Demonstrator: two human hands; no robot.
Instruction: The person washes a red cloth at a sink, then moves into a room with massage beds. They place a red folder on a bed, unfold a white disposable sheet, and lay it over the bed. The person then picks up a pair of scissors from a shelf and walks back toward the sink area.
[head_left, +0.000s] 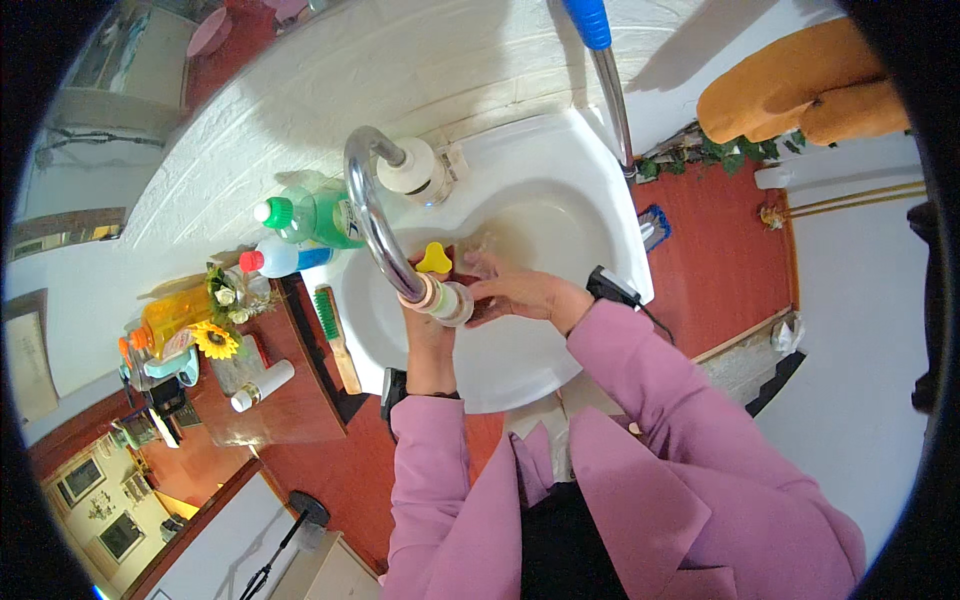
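Note:
Both my hands are low in the white washbasin (517, 375), beneath the curved chrome faucet (367, 202) and its clear spout end. My left hand (429, 330) is partly hidden behind the spout; a dark reddish object (459, 279) shows between the hands, and its kind cannot be told. A yellow three-lobed knob (434, 259) sits just above my left hand, beside the faucet pipe. My right hand (517, 295) reaches in from the right, fingers bent against the reddish object. What each hand grips is mostly hidden.
A white dispenser bottle (414, 171), a green bottle (322, 217) and a red-capped bottle (289, 257) stand by the wall. A green-bristled brush (337, 341) lies on the basin's left rim. Left of it, a brown table (300, 390) holds bottles and flowers. A blue-handled pole (615, 97) leans at the right.

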